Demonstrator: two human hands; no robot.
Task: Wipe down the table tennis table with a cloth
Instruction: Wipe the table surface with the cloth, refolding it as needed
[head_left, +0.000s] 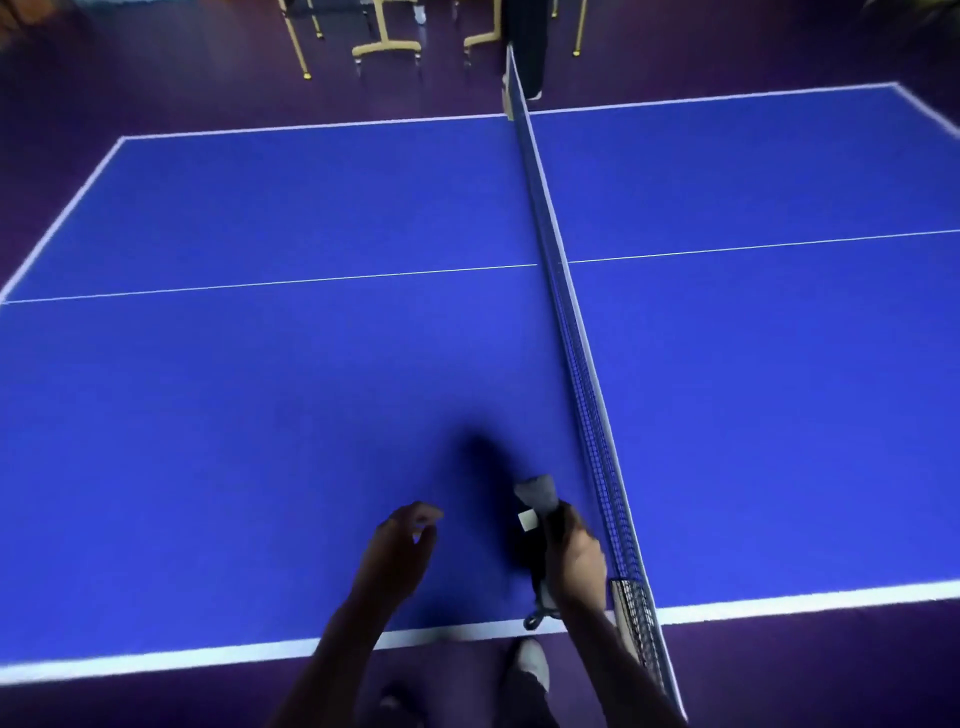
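Gripping the grey cloth (537, 496) in your right hand (574, 558), you had your fingers curled round its bunched middle, so that one crumpled end stuck up past your fingertips toward the far side of the table tennis table (260, 415) and the other end hung below your wrist, down to the white edge line nearest you. A small white tag (528, 519) showed on the cloth just beside your fingers. The cloth sat above the blue surface just left of the net (582, 364), close to the near end of it; whether it touched the table could not be told, though a dark shadow lay on the surface just beyond it.

Your left hand (400, 551) hovered to the left of the net, near the cloth but apart from it, with the fingers loosely curled and the thumb close to the forefinger, holding nothing.

Your two forearms reached in over the near edge of the table. Beyond the far edge of the table, yellow metal frames on castors (387, 47) stood on the dark purple floor (156, 78). Below the near edge, by the net post, a pale shoe (535, 662) showed on the floor.
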